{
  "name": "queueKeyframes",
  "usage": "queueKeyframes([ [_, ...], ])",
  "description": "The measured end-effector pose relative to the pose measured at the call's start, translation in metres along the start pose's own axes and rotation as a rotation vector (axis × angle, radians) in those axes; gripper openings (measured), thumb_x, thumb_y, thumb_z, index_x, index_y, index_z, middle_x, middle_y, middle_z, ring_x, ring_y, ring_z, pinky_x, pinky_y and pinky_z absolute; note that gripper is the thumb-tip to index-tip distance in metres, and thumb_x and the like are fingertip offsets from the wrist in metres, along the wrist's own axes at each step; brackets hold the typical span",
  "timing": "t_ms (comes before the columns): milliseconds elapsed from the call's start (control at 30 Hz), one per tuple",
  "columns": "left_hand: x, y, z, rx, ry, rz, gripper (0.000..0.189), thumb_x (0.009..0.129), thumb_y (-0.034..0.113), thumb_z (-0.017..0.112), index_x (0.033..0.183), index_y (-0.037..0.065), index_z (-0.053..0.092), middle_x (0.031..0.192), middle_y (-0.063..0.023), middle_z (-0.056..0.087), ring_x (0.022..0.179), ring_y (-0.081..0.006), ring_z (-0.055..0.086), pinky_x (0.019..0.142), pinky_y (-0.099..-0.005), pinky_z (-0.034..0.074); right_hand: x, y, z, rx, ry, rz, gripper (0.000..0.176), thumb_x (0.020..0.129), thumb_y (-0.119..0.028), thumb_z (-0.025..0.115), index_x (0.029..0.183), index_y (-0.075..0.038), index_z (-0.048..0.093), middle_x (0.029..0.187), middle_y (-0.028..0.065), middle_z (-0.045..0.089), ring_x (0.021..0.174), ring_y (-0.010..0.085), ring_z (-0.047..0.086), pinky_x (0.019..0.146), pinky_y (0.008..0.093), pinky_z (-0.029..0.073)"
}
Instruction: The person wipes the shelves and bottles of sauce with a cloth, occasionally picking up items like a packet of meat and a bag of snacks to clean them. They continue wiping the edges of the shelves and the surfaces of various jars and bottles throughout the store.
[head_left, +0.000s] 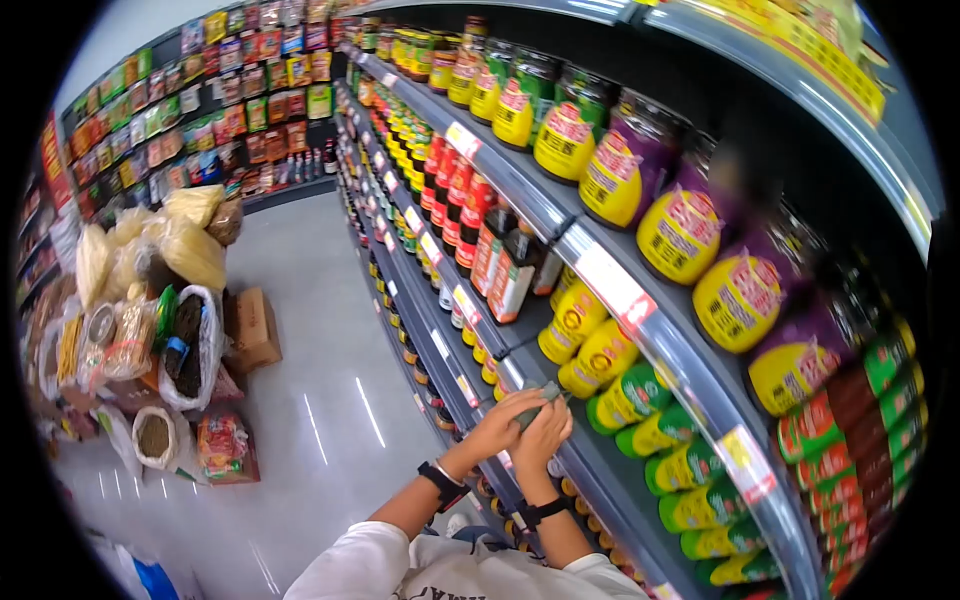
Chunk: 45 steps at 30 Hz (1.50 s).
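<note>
My left hand point(502, 424) and my right hand point(545, 437) are close together in front of a middle shelf edge. Their fingers are closed on a small bunched grey-green piece point(541, 391) that looks like a cloth; much of it is hidden by the fingers. Just beyond the hands, yellow-labelled bottles point(599, 357) stand on the shelf. Green-capped yellow bottles point(628, 396) are lined up to the right of them. Each wrist wears a black band.
Jars with yellow labels point(682, 232) line the upper shelf, whose price-tag rail point(607, 285) juts out above my hands. Dark bottles with red labels point(512, 272) stand further along. Sacks and a cardboard box point(252, 328) sit on the floor at left; packets hang on the far wall.
</note>
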<state>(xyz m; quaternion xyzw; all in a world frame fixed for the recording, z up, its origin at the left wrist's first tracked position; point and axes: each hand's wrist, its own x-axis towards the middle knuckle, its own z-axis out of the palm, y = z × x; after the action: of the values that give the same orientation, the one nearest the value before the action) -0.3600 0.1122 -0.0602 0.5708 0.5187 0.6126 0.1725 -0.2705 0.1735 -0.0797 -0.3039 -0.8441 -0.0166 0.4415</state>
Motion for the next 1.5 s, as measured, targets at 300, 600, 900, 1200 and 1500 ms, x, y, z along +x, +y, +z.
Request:
queueKeyframes([
  [300,0.022,-0.020,-0.065,0.137,0.375,-0.056,0.056,0.066,-0.013,0.037,0.117,0.003,0.055,0.131,-0.0189,0.047,0.128,-0.0335,0.037,0.108,-0.0404,0.025,0.060,-0.048,0.075,0.309,-0.085,-0.072,0.040,0.079,-0.019,0.058,0.110,0.003,0.047,0.124,0.0216,0.047,0.123,0.0352,0.041,0.107,0.0514,0.022],
  [600,0.064,-0.071,-0.139,-0.082,0.287,-0.265,0.049,0.070,-0.010,0.039,0.115,0.001,0.053,0.124,-0.0155,0.052,0.120,-0.0276,0.047,0.102,-0.0317,0.034,0.102,-0.091,0.122,0.141,-0.207,-0.011,0.042,0.073,-0.016,0.061,0.109,0.001,0.049,0.120,0.0211,0.049,0.115,0.0383,0.043,0.100,0.0479,0.029],
  [900,0.092,-0.099,-0.192,-0.167,-0.075,-0.206,0.048,0.066,-0.013,0.041,0.111,0.001,0.055,0.116,-0.0175,0.056,0.114,-0.0313,0.051,0.098,-0.0336,0.037,0.110,-0.119,0.138,-0.019,-0.185,0.180,0.051,0.061,-0.012,0.069,0.107,0.001,0.051,0.117,0.0204,0.048,0.113,0.0375,0.043,0.098,0.0495,0.031],
  [1200,0.104,-0.096,-0.196,-0.187,-0.103,-0.179,0.066,0.065,-0.015,0.040,0.129,0.001,0.041,0.117,-0.0187,0.049,0.111,-0.0313,0.050,0.097,-0.0344,0.037,0.108,-0.113,0.136,0.013,-0.199,0.181,0.057,0.054,-0.002,0.070,0.109,-0.003,0.052,0.119,0.0160,0.047,0.116,0.0345,0.043,0.098,0.0476,0.032],
  [1500,0.107,-0.105,-0.193,-0.200,-0.174,-0.236,0.084,0.065,-0.015,0.043,0.144,0.004,0.019,0.111,-0.0141,0.046,0.103,-0.0262,0.048,0.092,-0.0300,0.038,0.105,-0.103,0.133,0.077,-0.162,0.156,0.055,0.054,0.001,0.069,0.107,-0.007,0.057,0.118,0.0104,0.051,0.115,0.0308,0.046,0.097,0.0449,0.034],
])
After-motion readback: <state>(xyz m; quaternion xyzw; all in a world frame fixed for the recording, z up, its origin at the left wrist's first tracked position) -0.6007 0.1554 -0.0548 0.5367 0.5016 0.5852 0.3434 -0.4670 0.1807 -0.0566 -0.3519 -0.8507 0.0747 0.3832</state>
